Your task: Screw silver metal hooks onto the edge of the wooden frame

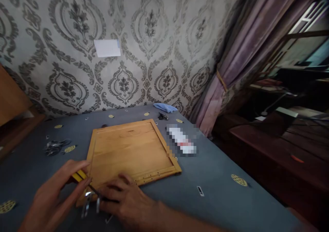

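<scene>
No legible word, brand or number found. White object (181, 139), ahead and to the right of the right hand (125, 199): blurred into blocks, reddish patch on it, any print lost. White sheet (107, 48) on the wall (149, 23), far ahead of both hands: no characters readable. Tablecloth (218, 204): small printed rectangle (200, 191), dark with pale border, right of the right hand; another mark (47, 136) ahead of the left hand (48, 191). Neither readable.
</scene>
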A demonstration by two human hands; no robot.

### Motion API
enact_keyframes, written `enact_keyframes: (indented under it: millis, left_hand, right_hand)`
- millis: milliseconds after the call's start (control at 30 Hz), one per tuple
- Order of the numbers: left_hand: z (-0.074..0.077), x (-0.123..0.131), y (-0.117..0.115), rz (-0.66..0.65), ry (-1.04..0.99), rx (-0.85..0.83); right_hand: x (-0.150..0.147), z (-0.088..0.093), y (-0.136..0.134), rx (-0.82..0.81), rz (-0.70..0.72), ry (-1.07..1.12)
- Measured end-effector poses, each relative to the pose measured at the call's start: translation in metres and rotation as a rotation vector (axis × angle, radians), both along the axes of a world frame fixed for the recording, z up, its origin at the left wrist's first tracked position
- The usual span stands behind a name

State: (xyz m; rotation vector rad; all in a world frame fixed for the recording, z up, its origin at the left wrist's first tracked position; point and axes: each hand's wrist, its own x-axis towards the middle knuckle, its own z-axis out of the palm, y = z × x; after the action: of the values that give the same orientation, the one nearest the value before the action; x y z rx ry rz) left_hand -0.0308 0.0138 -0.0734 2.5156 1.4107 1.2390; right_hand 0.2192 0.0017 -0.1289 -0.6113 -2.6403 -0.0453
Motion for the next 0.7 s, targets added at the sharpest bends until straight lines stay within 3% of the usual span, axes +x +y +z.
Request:
enact_keyframes:
  millis: [200, 333, 433, 600, 700]
  left_hand:
    - [0.003, 0.006, -0.002, 0.034, -0.006, -0.049]
    - [-0.001, -0.002, 0.006, -0.071, 0.082, 0.068]
    - [-0.007, -0.009, 0.01, -0.065, 0.125, 0.12]
    - [-0.006, -0.002, 0.001, 0.055, 0.033, 0.006]
    - [-0.003, 0.004, -0.005, -0.009, -0.059, -0.075]
  right_hand:
    - [0.001, 0.002, 0.001, -0.01, 0.005, -0.031]
    - [0.0, 0.003, 0.001, -0.019, 0.001, -0.041]
    - [-0.001, 0.003, 0.001, -0.012, 0.003, -0.017]
    - [-0.001, 0.003, 0.0, -0.026, 0.004, -0.032]
    - [-0.001, 0.004, 0.0, -0.042, 0.008, -0.032]
